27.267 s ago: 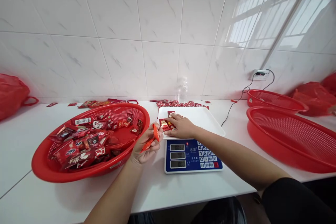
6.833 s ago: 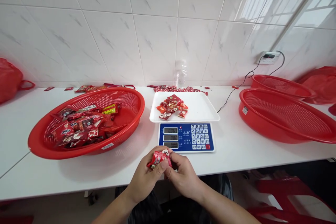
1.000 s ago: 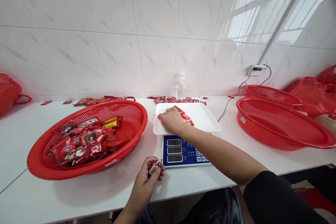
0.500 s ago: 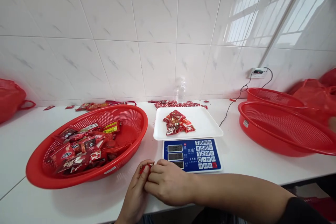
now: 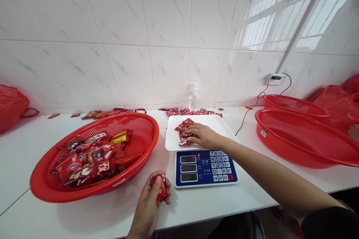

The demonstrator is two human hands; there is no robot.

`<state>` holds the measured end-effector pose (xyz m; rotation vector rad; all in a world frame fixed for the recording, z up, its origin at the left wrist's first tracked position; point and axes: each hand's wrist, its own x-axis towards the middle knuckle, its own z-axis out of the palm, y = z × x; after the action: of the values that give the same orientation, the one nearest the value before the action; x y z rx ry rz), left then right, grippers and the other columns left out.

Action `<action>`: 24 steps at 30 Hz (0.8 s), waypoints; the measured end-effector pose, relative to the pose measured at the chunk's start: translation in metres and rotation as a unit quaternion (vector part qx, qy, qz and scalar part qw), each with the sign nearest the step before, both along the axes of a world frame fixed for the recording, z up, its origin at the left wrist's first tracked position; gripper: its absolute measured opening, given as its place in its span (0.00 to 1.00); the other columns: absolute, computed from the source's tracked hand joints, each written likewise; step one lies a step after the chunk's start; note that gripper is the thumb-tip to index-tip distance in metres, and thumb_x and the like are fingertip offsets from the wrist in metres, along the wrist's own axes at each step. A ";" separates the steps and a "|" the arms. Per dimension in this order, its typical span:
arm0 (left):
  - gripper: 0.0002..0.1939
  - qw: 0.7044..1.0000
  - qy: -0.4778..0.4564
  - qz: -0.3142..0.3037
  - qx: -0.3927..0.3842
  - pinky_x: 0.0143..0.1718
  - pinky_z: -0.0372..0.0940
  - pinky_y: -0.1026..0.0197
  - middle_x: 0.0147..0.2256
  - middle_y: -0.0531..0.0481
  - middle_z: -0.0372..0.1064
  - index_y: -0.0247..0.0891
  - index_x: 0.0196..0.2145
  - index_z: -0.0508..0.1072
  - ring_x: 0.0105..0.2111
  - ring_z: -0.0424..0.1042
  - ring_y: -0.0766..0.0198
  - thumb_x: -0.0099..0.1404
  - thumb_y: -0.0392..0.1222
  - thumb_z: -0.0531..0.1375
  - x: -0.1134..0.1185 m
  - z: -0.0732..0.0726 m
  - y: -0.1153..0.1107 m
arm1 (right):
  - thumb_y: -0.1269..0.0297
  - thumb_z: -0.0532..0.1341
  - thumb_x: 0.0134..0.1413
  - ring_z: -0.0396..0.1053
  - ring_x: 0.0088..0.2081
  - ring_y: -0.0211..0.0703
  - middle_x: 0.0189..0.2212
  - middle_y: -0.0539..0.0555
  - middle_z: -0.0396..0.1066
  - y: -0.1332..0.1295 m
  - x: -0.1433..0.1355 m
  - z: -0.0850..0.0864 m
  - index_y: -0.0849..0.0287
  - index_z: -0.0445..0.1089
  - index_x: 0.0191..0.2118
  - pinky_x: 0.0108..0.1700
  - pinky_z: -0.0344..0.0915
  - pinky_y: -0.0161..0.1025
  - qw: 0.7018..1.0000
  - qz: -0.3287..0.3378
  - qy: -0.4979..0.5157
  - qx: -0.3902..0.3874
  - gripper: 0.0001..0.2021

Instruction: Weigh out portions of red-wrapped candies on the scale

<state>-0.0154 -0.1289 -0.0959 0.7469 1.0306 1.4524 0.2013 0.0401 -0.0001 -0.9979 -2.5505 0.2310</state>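
My left hand (image 5: 153, 198) is closed around a small red snack packet (image 5: 160, 190), held above the table in front of the scale (image 5: 206, 168). On the scale's white tray (image 5: 218, 127) lies a small heap of red packets (image 5: 183, 130). My right hand (image 5: 206, 137) rests over the right side of that heap, its fingers stretched out and touching the packets. To the left, a red plastic basket (image 5: 146, 130) holds many red wrapped packets (image 5: 86, 160) and one with a yellow label.
Loose red packets (image 5: 185, 112) and a clear bottle (image 5: 195, 97) stand along the tiled wall. Red baskets (image 5: 294, 145) and red bags (image 5: 333, 101) are at the right. Another red bag (image 5: 11, 108) sits at far left. A cable (image 5: 249, 110) runs to a wall socket (image 5: 276, 78).
My right hand has left my left hand and moved up and right onto the packets on the tray. The left hand now holds its packet alone.
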 end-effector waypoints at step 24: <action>0.17 0.999 0.043 -0.021 0.013 0.25 0.64 0.63 0.30 0.51 0.69 0.41 0.43 0.66 0.27 0.67 0.65 0.61 0.51 0.62 0.004 0.001 0.002 | 0.56 0.59 0.60 0.62 0.56 0.49 0.52 0.54 0.69 -0.009 0.009 0.021 0.51 0.71 0.49 0.57 0.60 0.50 0.998 -0.031 0.059 -0.002 0.14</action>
<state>-0.0113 -0.1272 -0.0949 0.8506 1.0563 1.4093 0.2104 0.0309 0.0210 -1.0313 -2.4104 0.2705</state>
